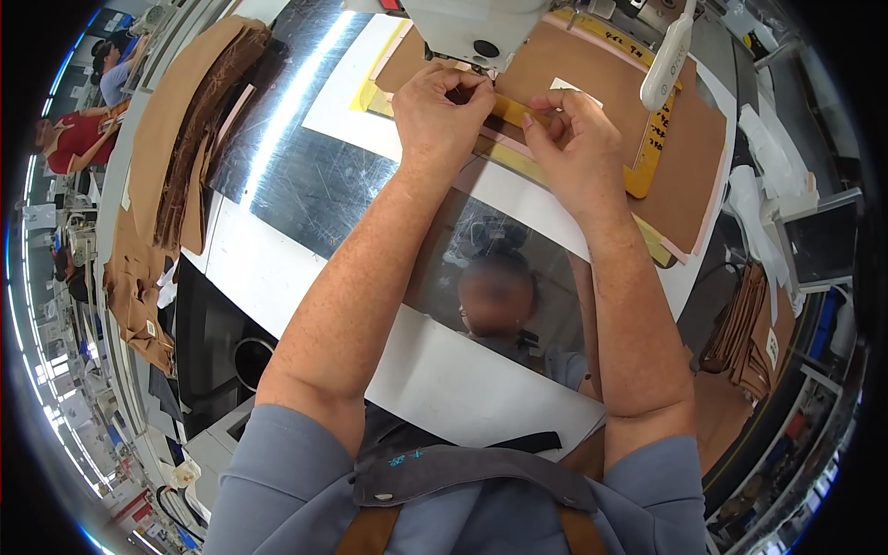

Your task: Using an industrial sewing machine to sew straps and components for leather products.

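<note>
left hand (442, 109) | right hand (572, 139) | both pressing yellow template (518, 113) | fingers curled, seemingly pinching

A sewing machine (472, 32) stands behind the template (601, 120); stacked fabric (199, 129) lies left.

Shiny metal table (314, 185): brown template board (684, 148), yellow strip (518, 111), stacked brown fabric pieces (199, 129) at left edge.

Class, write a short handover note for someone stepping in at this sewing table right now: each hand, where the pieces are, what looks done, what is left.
Left hand: pressing the yellow strip flat just below the sewing machine head.
Right hand: pinching the same strip a little further right.
Brown template: lies under the strip on the shiny table.
Done: a stack of brown pieces lies at the left.
Left: cannot tell whether this strip is stitched yet.
</note>
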The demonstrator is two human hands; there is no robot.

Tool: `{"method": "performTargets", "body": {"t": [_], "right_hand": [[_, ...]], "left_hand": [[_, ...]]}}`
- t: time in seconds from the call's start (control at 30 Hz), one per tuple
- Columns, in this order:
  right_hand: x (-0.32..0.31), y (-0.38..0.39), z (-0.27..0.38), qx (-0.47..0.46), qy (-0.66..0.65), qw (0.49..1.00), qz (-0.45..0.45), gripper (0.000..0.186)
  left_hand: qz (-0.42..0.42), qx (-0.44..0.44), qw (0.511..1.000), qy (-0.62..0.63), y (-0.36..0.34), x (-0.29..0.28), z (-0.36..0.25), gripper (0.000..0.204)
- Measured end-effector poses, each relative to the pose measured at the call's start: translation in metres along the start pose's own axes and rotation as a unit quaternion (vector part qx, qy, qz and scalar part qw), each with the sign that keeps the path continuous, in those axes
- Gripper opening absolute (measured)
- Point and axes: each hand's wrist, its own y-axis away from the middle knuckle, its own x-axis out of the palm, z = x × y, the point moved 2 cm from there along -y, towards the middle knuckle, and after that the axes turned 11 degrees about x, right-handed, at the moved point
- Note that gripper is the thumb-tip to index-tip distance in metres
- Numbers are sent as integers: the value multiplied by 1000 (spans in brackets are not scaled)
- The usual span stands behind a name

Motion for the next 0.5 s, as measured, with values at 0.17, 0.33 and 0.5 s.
{"method": "performTargets", "body": {"t": [0.17, 0.33, 0.5], "right_hand": [[-1, 0, 2, 4, 2, 1000, 10, 18], [-2, 0, 1, -1, -5, 1000, 10, 18], [-1, -1, -1, 3, -5, 1000, 12, 18]], "left_hand": [[30, -36, 999, -22, 0, -2, 1, 17], [14, -14, 1000, -11, 0, -1, -1, 15], [26, -39, 999, -7, 0, -3, -2, 18]]}}
